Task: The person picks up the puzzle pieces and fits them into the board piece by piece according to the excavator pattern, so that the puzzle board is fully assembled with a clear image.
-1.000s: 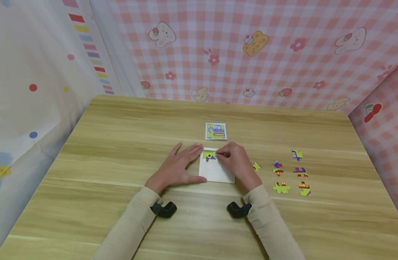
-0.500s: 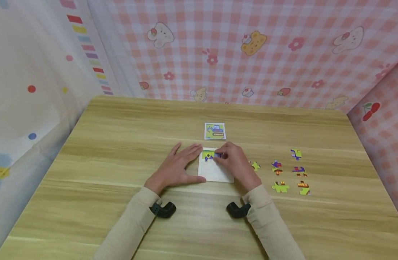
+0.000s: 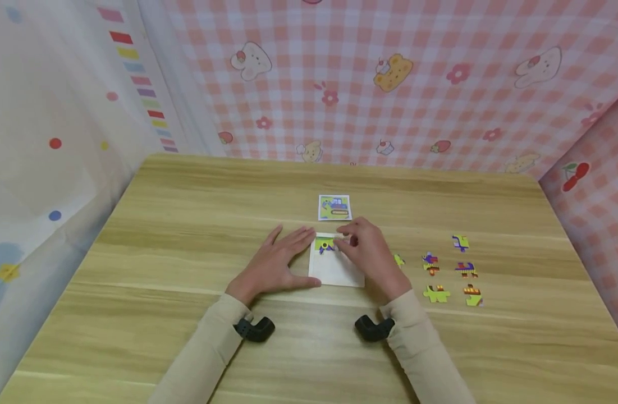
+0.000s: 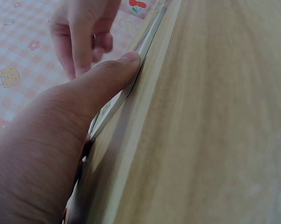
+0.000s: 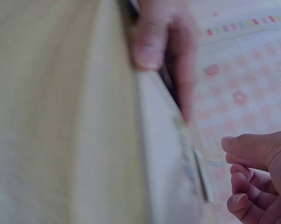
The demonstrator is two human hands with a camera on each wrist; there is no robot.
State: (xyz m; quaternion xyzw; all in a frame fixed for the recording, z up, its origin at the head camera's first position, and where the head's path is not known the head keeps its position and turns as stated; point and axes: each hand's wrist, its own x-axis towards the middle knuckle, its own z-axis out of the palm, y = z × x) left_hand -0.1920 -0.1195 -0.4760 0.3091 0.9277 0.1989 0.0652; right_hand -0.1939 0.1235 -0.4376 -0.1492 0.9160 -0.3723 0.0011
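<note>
A white square puzzle board (image 3: 336, 273) lies on the table between my hands. My left hand (image 3: 278, 259) spans its left side, fingertips at the upper left corner and straight thumb (image 4: 108, 74) against the near edge. One green and yellow puzzle piece (image 3: 324, 245) sits in the board's upper left. Beside it, a second puzzle piece (image 5: 203, 175) stands tilted on the board in the right wrist view. My right hand (image 3: 371, 252) hovers over the upper right part, thumb and index finger just off that piece, the other fingers loosely curled.
A small picture card (image 3: 334, 207) of a digger lies behind the board. Several loose puzzle pieces (image 3: 436, 293) are spread to the right, one (image 3: 399, 260) partly behind my right hand. A pink checked cloth (image 3: 349, 84) hangs along the table's far edge.
The right thumb and index finger, pinching the second piece earlier, have come off it and drawn slightly right. The left hand has stayed at the board. The head view has tilted slightly.
</note>
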